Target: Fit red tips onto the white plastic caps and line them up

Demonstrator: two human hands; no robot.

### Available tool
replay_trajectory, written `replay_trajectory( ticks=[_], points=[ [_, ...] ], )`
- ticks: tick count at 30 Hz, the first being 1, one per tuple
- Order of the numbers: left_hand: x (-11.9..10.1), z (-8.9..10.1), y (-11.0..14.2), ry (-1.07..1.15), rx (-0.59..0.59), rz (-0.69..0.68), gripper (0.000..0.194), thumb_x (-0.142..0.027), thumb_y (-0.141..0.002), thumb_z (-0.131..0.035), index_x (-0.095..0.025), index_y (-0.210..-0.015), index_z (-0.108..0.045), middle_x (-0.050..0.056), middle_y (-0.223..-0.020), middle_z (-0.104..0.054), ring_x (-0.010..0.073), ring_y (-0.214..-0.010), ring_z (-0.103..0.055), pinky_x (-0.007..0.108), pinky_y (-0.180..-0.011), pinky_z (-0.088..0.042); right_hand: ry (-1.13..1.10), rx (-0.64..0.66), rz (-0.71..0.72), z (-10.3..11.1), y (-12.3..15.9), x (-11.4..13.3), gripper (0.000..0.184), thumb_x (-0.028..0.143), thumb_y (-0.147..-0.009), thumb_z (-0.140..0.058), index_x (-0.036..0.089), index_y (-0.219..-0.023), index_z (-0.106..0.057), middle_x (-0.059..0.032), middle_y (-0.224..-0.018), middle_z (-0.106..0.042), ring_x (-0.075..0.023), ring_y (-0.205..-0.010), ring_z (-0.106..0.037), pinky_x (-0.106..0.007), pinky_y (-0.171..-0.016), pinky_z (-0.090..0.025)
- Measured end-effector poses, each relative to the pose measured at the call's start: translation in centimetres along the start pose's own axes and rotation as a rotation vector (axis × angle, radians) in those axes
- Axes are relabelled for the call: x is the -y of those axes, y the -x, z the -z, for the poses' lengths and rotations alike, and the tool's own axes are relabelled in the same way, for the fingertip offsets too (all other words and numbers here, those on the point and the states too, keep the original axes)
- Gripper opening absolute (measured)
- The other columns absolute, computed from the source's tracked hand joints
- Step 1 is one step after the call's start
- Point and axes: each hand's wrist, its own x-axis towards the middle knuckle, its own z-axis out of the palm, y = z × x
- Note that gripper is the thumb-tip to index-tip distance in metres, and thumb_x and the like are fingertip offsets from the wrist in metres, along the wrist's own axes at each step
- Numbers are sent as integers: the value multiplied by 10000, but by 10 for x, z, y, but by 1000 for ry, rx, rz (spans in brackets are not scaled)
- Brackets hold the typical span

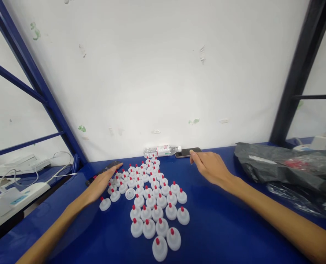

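Many white domed plastic caps with red tips (pixel 151 201) stand on the blue table between my hands. One cap (pixel 130 193) lies underside up. My left hand (pixel 103 181) rests at the left edge of the group, fingers stretched out, beside a black remote-like object (pixel 107 168) that it partly hides. To the right of the caps, my right hand (pixel 211 167) is loosely curled at the near edge of a dark phone (pixel 182 154). Its thumb shows, but most of its fingers are tucked out of sight, so anything inside cannot be seen.
A clear water bottle (pixel 163 150) lies against the white wall (pixel 163 80). Grey plastic bags (pixel 262 165) are heaped at the right. Blue frame posts (pixel 46 88) and a white power strip (pixel 28 196) with cables are on the left. The blue tabletop (pixel 212 227) extends toward me.
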Motion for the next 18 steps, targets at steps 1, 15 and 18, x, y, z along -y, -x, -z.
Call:
replay_trajectory(
  ticks=[1, 15, 18],
  points=[
    [3, -3, 5, 19, 4, 2, 727, -750, -910, -350, -288, -1410, -606, 34, -1539, -523, 309, -1472, -397, 487, -1247, -227, 3, 2, 6, -1, 0, 1, 588, 431, -1071, -257, 225, -732, -692, -20, -691, -713, -194, -628, -637, -300, -624, -337],
    [-45, -87, 5, 194, 14, -74, 563, -506, -974, -360, -185, -1327, -659, 63, -1468, -596, 284, -1424, -448, 435, -1239, -241, -169, 193, 315, 3, 39, 44, 554, 646, -982, -449, 270, -1370, -575, -123, -1448, -582, -319, -1292, -567, -463, -1027, -448],
    [-65, -109, 8, 198, -9, -77, 545, -461, -985, -326, -193, -1314, -667, 55, -1453, -609, 285, -1409, -463, 441, -1227, -260, -170, 330, 449, -8, 59, 61, 855, 781, -809, -611, 357, -1527, -423, -132, -1649, -319, -418, -1493, -300, -617, -1145, -316]
  ],
)
